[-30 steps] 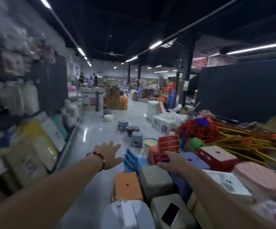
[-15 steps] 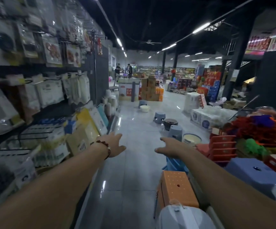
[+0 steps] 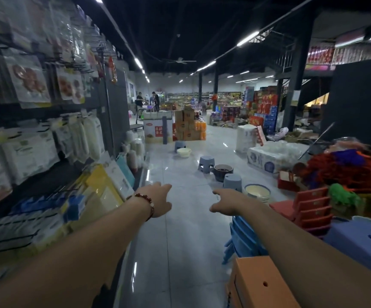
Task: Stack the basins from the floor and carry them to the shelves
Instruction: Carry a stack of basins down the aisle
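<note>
Above the glossy aisle floor (image 3: 180, 241), left hand (image 3: 160, 202) and right hand (image 3: 226, 202) outstretched, fingers loose, holding nothing, cream basin (image 3: 257, 191) just beyond the right hand, dark basin (image 3: 223, 172) and pale basin (image 3: 184, 152) farther off

Glossy tiled floor (image 3: 180, 218) — 3 basins: cream (image 3: 257, 191), dark (image 3: 223, 171), pale (image 3: 184, 152).

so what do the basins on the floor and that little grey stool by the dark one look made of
Cream basin: likely glossy plastic, going by its thin rim with a blue edge and smooth pale inside. Dark basin: probably plastic too, dull brown-black; ceramic can't be ruled out. Far pale basin: plastic by its look, too small to be sure. Grey stool: matte moulded plastic, one-piece rounded shape.
</note>
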`<state>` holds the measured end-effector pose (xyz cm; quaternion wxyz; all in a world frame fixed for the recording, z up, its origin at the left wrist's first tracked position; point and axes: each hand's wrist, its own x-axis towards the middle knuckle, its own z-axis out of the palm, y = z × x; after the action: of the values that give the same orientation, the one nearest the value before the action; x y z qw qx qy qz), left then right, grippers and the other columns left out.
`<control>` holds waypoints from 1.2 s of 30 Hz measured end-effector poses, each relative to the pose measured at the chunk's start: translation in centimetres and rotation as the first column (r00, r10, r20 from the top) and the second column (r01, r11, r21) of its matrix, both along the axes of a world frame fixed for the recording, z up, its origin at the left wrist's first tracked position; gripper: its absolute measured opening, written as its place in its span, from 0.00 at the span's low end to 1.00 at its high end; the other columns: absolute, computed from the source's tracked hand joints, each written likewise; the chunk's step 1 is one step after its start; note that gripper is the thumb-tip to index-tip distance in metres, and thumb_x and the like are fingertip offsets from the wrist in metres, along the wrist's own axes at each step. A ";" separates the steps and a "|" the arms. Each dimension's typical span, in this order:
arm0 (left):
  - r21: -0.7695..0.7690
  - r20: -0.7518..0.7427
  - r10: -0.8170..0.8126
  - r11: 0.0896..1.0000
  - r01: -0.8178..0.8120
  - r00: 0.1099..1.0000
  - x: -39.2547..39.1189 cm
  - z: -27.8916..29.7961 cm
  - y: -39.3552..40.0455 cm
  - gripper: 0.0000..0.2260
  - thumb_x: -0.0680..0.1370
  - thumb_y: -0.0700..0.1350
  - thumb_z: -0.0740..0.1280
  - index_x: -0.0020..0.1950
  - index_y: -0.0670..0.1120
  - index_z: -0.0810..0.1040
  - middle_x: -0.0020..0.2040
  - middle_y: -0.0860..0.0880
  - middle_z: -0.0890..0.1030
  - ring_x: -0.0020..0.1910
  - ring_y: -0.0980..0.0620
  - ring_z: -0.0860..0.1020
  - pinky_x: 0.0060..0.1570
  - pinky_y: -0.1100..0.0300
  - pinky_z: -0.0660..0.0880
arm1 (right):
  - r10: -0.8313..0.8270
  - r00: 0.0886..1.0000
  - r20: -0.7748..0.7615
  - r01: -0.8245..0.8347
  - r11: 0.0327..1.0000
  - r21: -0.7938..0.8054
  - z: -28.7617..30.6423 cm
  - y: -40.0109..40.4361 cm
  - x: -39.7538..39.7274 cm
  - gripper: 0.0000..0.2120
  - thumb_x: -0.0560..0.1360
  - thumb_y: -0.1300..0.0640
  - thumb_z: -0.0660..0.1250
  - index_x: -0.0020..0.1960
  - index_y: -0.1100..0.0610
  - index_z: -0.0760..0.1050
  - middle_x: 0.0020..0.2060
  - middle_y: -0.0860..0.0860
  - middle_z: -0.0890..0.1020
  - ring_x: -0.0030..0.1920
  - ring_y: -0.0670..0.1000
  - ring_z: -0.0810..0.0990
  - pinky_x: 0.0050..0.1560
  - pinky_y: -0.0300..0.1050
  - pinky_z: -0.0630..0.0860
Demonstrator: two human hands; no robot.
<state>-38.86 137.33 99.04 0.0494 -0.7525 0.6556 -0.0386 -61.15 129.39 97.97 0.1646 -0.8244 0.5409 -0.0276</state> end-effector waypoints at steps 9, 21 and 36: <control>0.051 -0.013 0.002 0.999 -0.002 1.000 4.6 -1.1 -16.4 0.30 0.79 0.57 0.59 0.79 0.52 0.55 0.77 0.47 0.62 0.70 0.43 0.69 0.65 0.48 0.72 | -0.028 0.999 -0.028 0.029 1.000 0.008 -1.3 -17.2 3.3 0.36 0.73 0.44 0.68 0.77 0.50 0.59 0.75 0.53 0.64 0.72 0.55 0.67 0.69 0.51 0.67; 0.061 -0.065 0.107 0.993 -0.103 0.992 17.3 -2.9 -35.5 0.29 0.80 0.58 0.58 0.79 0.54 0.54 0.75 0.49 0.64 0.68 0.44 0.72 0.58 0.51 0.74 | 0.072 0.995 -0.063 -0.068 0.995 0.067 -1.9 -37.0 17.4 0.35 0.73 0.45 0.68 0.77 0.49 0.59 0.75 0.52 0.64 0.72 0.56 0.66 0.69 0.53 0.68; 0.159 -0.052 -0.007 0.987 0.015 0.999 38.0 -6.1 -63.4 0.30 0.80 0.59 0.57 0.80 0.52 0.53 0.76 0.45 0.62 0.71 0.43 0.68 0.67 0.49 0.69 | -0.021 0.997 -0.075 0.031 0.989 0.142 -5.4 -61.7 35.8 0.35 0.74 0.46 0.67 0.78 0.50 0.58 0.75 0.52 0.64 0.72 0.56 0.66 0.70 0.52 0.67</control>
<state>-0.83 73.88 92.99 0.0925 -0.7433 0.6618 0.0331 -25.39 67.73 92.55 0.2030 -0.8038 0.5578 0.0391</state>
